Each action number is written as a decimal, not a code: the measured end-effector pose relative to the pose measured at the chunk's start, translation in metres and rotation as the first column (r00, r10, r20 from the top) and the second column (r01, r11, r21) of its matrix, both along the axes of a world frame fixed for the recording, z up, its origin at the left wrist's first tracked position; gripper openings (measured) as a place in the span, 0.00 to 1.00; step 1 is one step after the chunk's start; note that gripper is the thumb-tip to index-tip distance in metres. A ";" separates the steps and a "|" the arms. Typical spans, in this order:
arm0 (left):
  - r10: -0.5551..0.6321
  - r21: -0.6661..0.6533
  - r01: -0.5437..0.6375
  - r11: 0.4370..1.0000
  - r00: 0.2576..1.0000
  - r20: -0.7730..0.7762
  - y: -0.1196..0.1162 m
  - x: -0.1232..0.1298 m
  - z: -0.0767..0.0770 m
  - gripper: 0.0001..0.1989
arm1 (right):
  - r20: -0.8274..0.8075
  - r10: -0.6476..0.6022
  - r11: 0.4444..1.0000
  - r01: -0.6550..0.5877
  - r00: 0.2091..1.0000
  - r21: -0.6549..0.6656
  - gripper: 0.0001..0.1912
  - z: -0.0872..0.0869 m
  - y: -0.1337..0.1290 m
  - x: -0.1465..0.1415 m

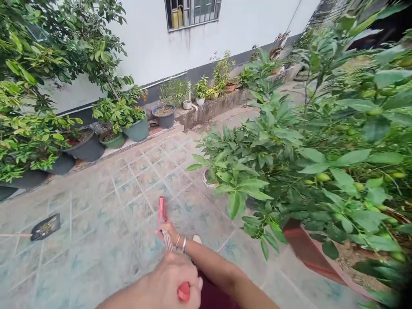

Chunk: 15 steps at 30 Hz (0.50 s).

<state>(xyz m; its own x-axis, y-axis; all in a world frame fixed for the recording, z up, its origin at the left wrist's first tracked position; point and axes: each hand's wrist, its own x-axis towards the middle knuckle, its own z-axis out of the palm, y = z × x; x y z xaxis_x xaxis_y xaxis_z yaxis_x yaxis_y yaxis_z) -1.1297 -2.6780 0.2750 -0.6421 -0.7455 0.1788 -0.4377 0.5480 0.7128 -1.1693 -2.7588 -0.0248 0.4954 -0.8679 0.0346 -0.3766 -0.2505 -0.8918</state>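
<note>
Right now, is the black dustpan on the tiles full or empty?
Not empty: the dustpan lies flat on the tiled floor with yellowish debris in it.

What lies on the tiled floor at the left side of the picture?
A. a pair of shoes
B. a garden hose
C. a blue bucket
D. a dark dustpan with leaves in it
D: a dark dustpan with bits of leaves in it lies on the tiled floor at the left, apart from both hands.

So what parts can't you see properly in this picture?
Head view:
- Broom: its lower end, hidden behind the right hand.
- Dustpan: its handle, cut off by the left edge.
- Left hand: its arm, cut off by the bottom edge.
- Yellow bottles in the window: too small.
</note>
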 end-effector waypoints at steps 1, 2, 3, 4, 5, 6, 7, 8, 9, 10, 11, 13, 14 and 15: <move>-0.024 0.006 0.024 1.000 1.000 0.017 -0.012 -0.007 0.001 0.18 | 0.044 -0.001 1.000 0.001 0.999 -0.009 0.23 0.000 -0.011 -0.004; -0.046 0.021 0.045 0.999 0.998 0.031 -0.025 -0.011 0.002 0.18 | 0.087 -0.011 1.000 0.013 0.996 -0.018 0.23 0.000 -0.021 -0.010; -0.069 0.037 0.067 0.997 0.997 0.044 -0.038 -0.014 0.004 0.19 | 0.127 -0.032 0.999 0.036 0.991 -0.028 0.23 0.000 -0.031 -0.016; -0.082 0.050 0.080 0.996 0.995 0.051 -0.050 -0.015 0.007 0.19 | 0.155 -0.060 0.997 0.066 0.986 -0.037 0.23 0.001 -0.040 -0.023; -0.084 0.060 0.082 0.995 0.996 0.040 -0.063 -0.014 0.009 0.19 | 0.163 -0.089 0.994 0.097 0.983 -0.040 0.22 0.002 -0.050 -0.030; -0.081 0.070 0.081 0.994 0.997 -0.006 -0.075 -0.012 0.011 0.20 | 0.157 -0.123 0.991 0.131 0.980 -0.041 0.21 0.003 -0.059 -0.036; -0.078 0.084 0.085 0.993 0.994 -0.082 -0.088 -0.008 0.013 0.20 | 0.142 -0.155 0.986 0.162 0.978 -0.039 0.20 0.005 -0.069 -0.043; -0.077 0.116 0.097 0.989 0.983 -0.165 -0.101 -0.004 0.014 0.21 | 0.121 -0.183 0.981 0.188 0.976 -0.035 0.19 0.007 -0.078 -0.049; -0.065 0.159 0.105 0.982 0.969 -0.239 -0.114 0.000 0.014 0.22 | 0.101 -0.210 0.976 0.215 0.972 -0.033 0.19 0.010 -0.087 -0.056; -0.057 0.206 0.125 0.971 0.951 -0.305 -0.128 0.004 0.013 0.24 | 0.080 -0.238 0.970 0.241 0.968 -0.029 0.18 0.013 -0.096 -0.062; -0.052 0.247 0.148 0.958 0.933 -0.356 -0.142 0.008 0.012 0.25 | 0.055 -0.270 0.962 0.272 0.961 -0.023 0.18 0.015 -0.105 -0.067; -0.041 0.310 0.182 0.933 0.911 -0.411 -0.172 0.016 0.008 0.27 | -0.014 -0.338 0.941 0.338 0.941 0.009 0.18 0.020 -0.122 -0.076; -0.037 0.324 0.193 0.926 0.902 -0.430 -0.188 0.020 0.005 0.28 | -0.057 -0.370 0.928 0.372 0.927 0.032 0.17 0.021 -0.131 -0.078; -0.039 0.329 0.205 0.922 0.894 -0.447 -0.204 0.024 0.001 0.29 | -0.095 -0.395 0.914 0.401 0.914 0.053 0.16 0.022 -0.140 -0.079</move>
<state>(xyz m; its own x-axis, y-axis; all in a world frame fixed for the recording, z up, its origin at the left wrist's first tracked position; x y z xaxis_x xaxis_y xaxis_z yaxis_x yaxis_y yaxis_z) -1.1055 -2.8824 0.2756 -0.6552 -0.7312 0.1902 0.0051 0.2475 0.9689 -1.2485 -2.8991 -0.0028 0.1068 -0.9925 -0.0589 -0.5034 -0.0029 -0.8641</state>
